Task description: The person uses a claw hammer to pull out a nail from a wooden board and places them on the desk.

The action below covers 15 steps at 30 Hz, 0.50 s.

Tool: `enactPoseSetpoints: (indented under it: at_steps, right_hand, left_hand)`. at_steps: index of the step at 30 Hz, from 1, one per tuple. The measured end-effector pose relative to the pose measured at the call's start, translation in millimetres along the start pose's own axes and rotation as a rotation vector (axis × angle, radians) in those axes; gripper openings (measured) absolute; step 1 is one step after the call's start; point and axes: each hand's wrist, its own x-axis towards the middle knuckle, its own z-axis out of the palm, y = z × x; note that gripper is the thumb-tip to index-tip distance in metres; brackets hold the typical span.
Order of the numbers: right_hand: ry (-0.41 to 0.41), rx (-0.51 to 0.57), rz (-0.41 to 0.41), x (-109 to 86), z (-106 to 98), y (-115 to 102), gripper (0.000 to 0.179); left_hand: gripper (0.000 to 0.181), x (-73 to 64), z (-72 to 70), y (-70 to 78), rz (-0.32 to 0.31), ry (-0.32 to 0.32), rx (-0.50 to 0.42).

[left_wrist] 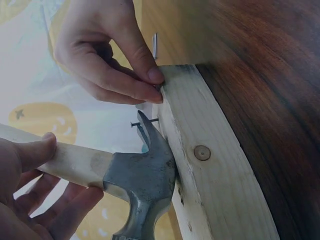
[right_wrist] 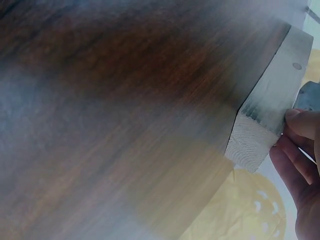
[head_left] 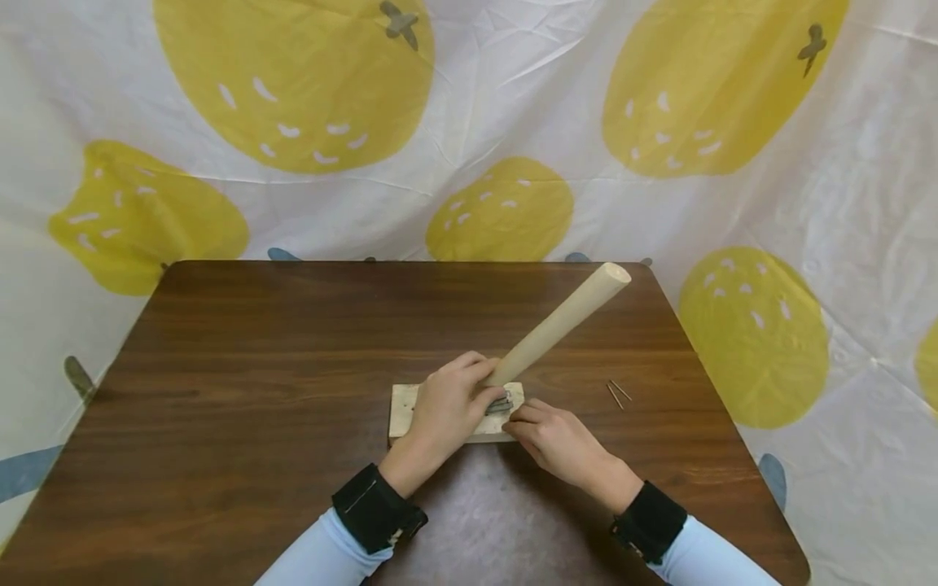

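My left hand grips the wooden handle of a claw hammer, close below its head. The pale handle slants up toward the back right. The steel head lies against the top of a wooden block, its claw beside a nail that sticks out of the block. At the block's near right corner, my right hand holds the edge between curled fingers and thumb. A small dark spot shows between those fingertips; whether it is a nail I cannot tell.
Two loose nails lie on the brown wooden table to the right of the block. Behind the table hangs a white sheet with a yellow fruit print.
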Motion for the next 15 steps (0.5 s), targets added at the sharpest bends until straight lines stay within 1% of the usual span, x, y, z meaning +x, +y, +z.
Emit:
enactPoseSetpoints:
  at_steps: [3,5,12,15]
  right_hand:
    - [-0.002,-0.007,0.003,-0.1,0.0,0.3,0.022]
    - [-0.001,-0.007,0.007,-0.4,0.0,0.7,0.023]
    - [0.019,0.012,0.013,-0.3,1.8,0.3,0.023]
    - [0.020,0.017,0.017,-0.2,1.8,-0.3,0.022]
  left_hand:
    - [0.036,1.1,1.1,1.5,0.000,-0.003,0.024]
    - [0.036,1.6,1.8,1.6,-0.005,-0.003,0.023]
    - [0.033,2.8,3.9,-0.2,-0.034,0.009,-0.099]
    - [0.032,2.6,4.8,-0.7,-0.040,0.008,-0.128]
